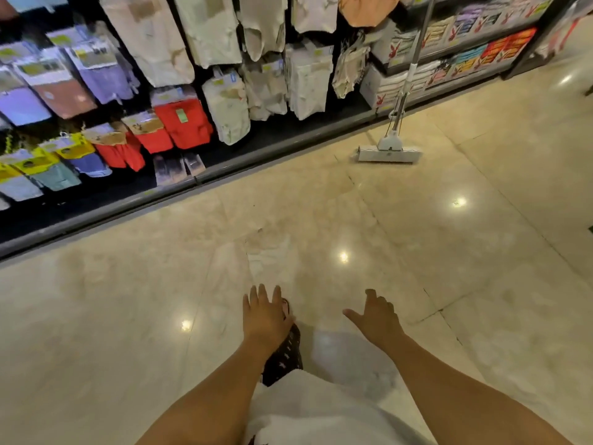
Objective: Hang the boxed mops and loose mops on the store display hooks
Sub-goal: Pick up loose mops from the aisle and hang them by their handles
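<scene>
Mop (390, 147) stands upright on the far floor (449, 252), its handle against the clothing shelves (449, 53); left hand (264, 316) and right hand (378, 319) stretch forward nearby, fingers spread, both empty.

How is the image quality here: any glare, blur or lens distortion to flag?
Head view: ceiling lights glare off the glossy floor; the hanging packets at left are motion-blurred; the wide-angle lens bends the shelf base; the mop and both hands are fairly sharp.
</scene>
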The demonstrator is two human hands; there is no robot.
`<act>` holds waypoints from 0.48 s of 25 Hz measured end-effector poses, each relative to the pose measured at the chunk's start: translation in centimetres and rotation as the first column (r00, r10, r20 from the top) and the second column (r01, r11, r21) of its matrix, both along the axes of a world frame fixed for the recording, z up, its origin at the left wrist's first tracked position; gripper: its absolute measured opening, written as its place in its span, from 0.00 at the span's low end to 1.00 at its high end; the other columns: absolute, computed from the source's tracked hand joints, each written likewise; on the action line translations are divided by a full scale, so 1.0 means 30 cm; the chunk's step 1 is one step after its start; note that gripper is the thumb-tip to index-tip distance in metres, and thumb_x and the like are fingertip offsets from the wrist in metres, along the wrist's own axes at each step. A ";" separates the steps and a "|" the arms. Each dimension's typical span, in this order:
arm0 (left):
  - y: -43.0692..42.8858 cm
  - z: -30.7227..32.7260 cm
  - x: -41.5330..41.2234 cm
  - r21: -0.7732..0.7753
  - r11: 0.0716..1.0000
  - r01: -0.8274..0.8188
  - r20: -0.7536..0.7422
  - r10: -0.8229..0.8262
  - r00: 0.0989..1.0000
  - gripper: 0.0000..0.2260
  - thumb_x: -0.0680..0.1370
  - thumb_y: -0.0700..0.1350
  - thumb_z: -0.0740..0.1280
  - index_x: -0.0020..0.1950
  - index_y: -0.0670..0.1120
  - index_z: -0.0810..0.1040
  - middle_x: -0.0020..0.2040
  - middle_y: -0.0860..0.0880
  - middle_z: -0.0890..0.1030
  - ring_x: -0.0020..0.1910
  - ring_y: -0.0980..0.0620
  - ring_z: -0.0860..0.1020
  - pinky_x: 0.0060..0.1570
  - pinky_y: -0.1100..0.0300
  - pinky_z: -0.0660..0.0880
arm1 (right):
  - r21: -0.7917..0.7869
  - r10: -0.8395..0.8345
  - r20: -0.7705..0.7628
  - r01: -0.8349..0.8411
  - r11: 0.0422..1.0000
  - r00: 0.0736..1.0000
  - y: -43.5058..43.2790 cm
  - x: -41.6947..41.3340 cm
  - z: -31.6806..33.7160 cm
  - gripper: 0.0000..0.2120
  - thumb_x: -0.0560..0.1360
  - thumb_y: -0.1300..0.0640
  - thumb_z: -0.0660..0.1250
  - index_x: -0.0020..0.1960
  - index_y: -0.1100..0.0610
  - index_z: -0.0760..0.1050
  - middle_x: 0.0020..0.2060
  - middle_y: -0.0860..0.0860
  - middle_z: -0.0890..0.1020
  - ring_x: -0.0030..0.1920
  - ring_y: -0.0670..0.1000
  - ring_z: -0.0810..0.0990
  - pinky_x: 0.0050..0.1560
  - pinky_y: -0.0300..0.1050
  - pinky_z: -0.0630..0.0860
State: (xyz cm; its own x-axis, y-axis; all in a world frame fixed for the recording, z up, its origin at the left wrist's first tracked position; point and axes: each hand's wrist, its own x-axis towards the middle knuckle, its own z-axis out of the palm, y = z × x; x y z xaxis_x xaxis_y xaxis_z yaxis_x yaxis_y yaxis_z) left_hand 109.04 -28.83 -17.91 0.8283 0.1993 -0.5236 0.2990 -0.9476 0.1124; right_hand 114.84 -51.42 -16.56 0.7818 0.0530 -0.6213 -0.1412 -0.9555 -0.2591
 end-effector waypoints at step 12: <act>0.310 0.025 0.812 0.072 0.974 0.213 -0.060 -0.209 0.976 0.34 0.81 0.62 0.54 0.80 0.47 0.47 0.80 0.37 0.49 0.79 0.37 0.47 0.76 0.44 0.45 | 0.071 -0.227 -0.013 0.227 0.971 0.974 0.339 0.617 0.076 0.36 0.76 0.39 0.63 0.75 0.58 0.57 0.65 0.59 0.72 0.66 0.59 0.69 0.62 0.51 0.70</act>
